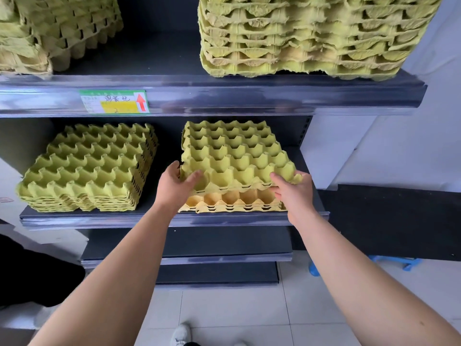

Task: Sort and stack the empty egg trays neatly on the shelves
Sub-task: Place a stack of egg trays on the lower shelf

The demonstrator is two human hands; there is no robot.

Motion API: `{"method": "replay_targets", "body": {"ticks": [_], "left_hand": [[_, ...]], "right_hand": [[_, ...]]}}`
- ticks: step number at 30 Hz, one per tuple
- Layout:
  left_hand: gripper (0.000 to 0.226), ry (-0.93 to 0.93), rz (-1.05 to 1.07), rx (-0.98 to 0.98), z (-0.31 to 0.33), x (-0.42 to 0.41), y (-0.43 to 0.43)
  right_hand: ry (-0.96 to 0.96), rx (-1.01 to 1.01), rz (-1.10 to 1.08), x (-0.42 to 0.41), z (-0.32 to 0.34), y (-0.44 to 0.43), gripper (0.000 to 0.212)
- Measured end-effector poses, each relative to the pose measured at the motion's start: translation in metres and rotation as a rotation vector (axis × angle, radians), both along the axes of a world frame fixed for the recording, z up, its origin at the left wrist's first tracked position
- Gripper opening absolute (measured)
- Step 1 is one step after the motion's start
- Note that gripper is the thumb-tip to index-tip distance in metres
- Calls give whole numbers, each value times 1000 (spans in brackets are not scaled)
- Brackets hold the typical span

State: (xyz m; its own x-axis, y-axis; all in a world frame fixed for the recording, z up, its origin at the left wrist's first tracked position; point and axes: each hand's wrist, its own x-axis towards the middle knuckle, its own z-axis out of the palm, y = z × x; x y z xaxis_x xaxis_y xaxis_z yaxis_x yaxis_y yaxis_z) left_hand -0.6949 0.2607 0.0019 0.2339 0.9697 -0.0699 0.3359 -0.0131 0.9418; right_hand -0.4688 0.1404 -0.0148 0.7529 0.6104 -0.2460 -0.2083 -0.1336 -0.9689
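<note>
Green pulp egg tray (232,156) sat tilted over the orange-yellow stack (234,202) on the middle shelf (124,219). The left hand (174,188) and right hand (293,193) gripped its near corners, fingers (175,168) curled round the rim. With that tilt, its cups might miss those below and leave it askew. The soft rim might crease under the squeeze. Green on orange could also spoil the sorting, since the green stack (87,168) stood just beside.

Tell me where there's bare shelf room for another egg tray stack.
Bare: the lower shelf; the top shelf between its left stack and right stack. Crowded: the middle shelf, a narrow strip between left pile and held trays.
</note>
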Motion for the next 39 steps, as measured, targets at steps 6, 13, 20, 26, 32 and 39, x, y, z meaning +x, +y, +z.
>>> {"method": "replay_targets", "body": {"ticks": [6,13,20,26,32,39], "left_hand": [[10,130,-40,77,-35,-7,17],[34,265,-46,157,-50,-1,30],[23,352,-31,148,-52,2,36],[38,358,-66,99,-53,2,43],[45,222,-41,144,-52,-1,43],[46,380,-133,138,-59,10,45]], "right_hand": [[-191,-199,41,-6,-27,-8,78],[-582,-580,150,-2,-15,-8,72],[-584,-582,181,4,-14,0,62],[-358,-453,220,18,-19,7,56],[-447,-356,154,24,-25,17,46],[-512,-408,178,25,-37,14,42]]}}
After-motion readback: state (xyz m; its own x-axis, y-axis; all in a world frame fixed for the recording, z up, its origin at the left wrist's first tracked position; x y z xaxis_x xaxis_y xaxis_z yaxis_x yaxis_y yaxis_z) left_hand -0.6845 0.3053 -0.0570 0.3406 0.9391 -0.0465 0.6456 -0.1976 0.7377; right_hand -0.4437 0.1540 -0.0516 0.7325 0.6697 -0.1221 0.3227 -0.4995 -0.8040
